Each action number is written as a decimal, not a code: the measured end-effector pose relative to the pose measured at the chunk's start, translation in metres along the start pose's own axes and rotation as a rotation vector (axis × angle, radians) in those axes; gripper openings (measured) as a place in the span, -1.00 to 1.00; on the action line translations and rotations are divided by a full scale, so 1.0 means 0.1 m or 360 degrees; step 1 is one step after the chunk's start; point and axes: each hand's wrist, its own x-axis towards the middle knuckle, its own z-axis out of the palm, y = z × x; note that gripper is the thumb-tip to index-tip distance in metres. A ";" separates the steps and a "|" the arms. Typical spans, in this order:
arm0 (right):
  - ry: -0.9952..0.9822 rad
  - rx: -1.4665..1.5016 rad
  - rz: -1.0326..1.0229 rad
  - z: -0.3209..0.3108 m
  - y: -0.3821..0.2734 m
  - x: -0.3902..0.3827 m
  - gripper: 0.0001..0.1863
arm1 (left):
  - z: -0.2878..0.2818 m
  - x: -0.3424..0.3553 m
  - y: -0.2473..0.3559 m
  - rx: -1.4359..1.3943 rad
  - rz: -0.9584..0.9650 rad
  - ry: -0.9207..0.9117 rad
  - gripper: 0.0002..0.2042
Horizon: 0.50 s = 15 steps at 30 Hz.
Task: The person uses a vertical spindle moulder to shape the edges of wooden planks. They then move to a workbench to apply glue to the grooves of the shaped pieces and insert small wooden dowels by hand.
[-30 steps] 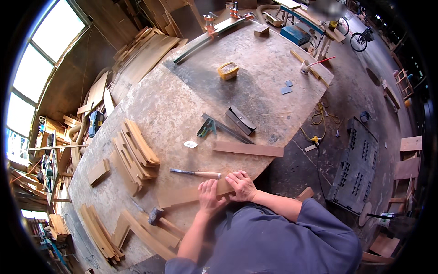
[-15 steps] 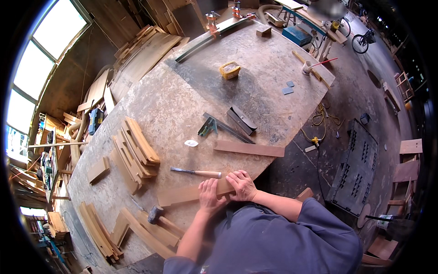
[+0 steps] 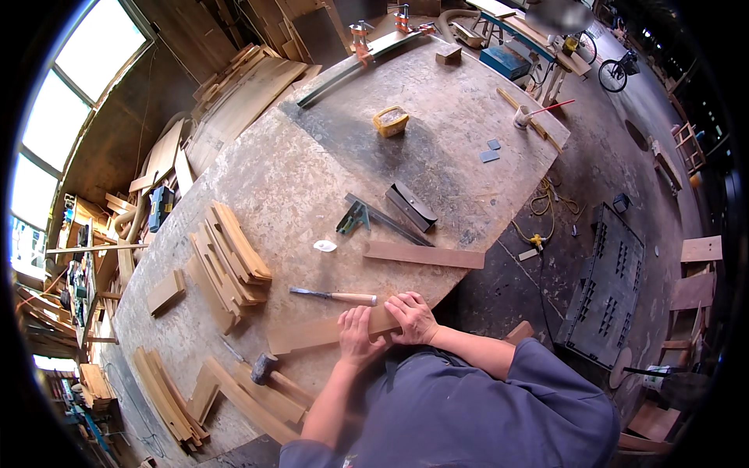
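Note:
A flat light-brown wooden board (image 3: 300, 334) lies near the table's front edge, close to my body. My left hand (image 3: 359, 337) is closed over its near part, fingers bent across the top. Right beside it, my right hand (image 3: 413, 318) grips the board's right end, fingers curled over the far edge. The palms hide part of the wood. Just beyond the board rests a chisel (image 3: 334, 297) with a wooden handle. To the left is a hammer (image 3: 267, 368) with a dark head. Farther off lie a reddish wooden strip (image 3: 425, 254) and a combination square (image 3: 374, 220).
Stacked wooden pieces (image 3: 230, 257) and curved slats (image 3: 168, 398) occupy the table's left side. A dark trough-shaped object (image 3: 411, 207), a yellow tub (image 3: 390, 121) and a bar clamp (image 3: 343, 76) are farther away. On the floor at right lies a black plastic panel (image 3: 605, 285).
The whole picture has shifted very slightly left. Both hands keep the same hold on the board, and nothing on the table has visibly moved.

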 end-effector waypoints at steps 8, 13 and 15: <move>-0.0027 0.0013 0.0021 0.01 0.00 -0.01 -0.20 | 0.00 -0.01 0.00 -0.0020 -0.0006 -0.0002 -0.18; -0.0028 0.0012 0.0023 0.01 0.00 -0.01 -0.20 | 0.01 -0.02 -0.01 -0.0012 -0.0006 -0.0006 -0.19; -0.0030 0.0005 0.0026 0.01 0.01 -0.01 -0.20 | 0.00 -0.01 0.00 -0.0019 -0.0008 0.0001 -0.19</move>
